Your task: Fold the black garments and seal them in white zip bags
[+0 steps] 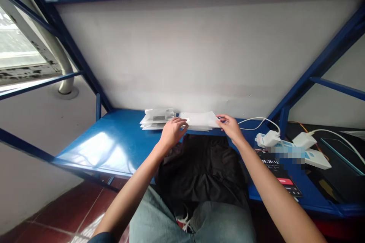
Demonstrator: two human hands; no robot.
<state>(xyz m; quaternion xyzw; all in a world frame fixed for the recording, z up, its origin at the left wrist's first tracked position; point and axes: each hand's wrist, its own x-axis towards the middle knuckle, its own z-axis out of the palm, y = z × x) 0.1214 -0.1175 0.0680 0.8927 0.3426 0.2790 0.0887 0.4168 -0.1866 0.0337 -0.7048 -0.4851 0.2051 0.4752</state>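
Crosswise lies the white stack [199, 118], right hand [230, 127] pinching its right end; left hand [172, 133] is at left end, grip unclear.

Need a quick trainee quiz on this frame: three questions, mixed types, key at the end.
1. Where is the left hand?
A) over the phone
B) near the gap between the left white stack and the right white stack
C) against the window

2. True or false: the right hand is at the right end of the right white stack.

3. Fill in: the shelf under both stacks is coloured ___.

Key: 1 B; 2 true; 3 blue.
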